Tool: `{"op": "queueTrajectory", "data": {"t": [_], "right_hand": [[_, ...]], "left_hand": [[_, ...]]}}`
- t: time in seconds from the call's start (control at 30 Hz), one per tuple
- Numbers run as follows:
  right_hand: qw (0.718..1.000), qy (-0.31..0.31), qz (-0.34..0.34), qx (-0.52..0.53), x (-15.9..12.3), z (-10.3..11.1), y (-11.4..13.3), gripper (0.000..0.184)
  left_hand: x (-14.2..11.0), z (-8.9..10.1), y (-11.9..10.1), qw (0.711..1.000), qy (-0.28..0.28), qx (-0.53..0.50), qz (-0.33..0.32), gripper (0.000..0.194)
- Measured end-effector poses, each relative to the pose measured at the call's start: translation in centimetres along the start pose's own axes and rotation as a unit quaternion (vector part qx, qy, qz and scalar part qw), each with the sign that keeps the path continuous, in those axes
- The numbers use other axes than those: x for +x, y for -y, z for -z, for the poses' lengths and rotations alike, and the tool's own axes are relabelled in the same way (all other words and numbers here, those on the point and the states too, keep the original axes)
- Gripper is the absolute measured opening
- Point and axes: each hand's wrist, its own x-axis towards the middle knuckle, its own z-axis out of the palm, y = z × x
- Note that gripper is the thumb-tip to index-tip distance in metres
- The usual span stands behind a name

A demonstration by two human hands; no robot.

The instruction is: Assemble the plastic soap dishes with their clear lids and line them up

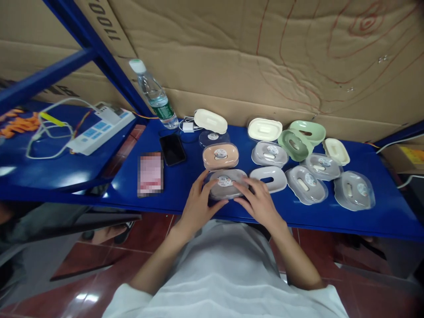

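Note:
A grey oval soap dish under a clear lid with a round sticker sits at the table's front edge. My left hand grips its left end, fingers on the lid and thumb along the near side. At the other end, my right hand holds it the same way. Just behind it lies a peach soap dish with a lid and sticker. A grey dish without a visible sticker is close to my right fingers. Further back are a loose clear lid and a cream dish.
Several more soap dishes stand to the right, including green trays and a lidded grey one. Left on the blue table are a black phone, a blurred pink item and a water bottle. Cardboard backs the table.

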Motion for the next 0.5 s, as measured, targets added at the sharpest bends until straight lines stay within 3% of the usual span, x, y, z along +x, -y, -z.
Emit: {"op": "queueTrajectory", "data": {"t": [0.13,0.33,0.5], "right_hand": [[1.000,0.006,-0.014,-0.025,-0.35,0.34,-0.08,0.045],[0.999,0.040,-0.016,-0.032,-0.33,-0.01,0.09,0.048],[0.998,0.023,-0.031,-0.051,0.04,-0.14,0.01,0.044]], "left_hand": [[0.11,-0.08,-0.28,1.000,0.008,-0.014,0.006,0.058],[-0.50,-0.53,-0.34,1.000,-0.029,-0.002,-0.005,0.056],[0.27,-0.62,-0.58,1.000,0.009,-0.024,-0.002,0.060]]}}
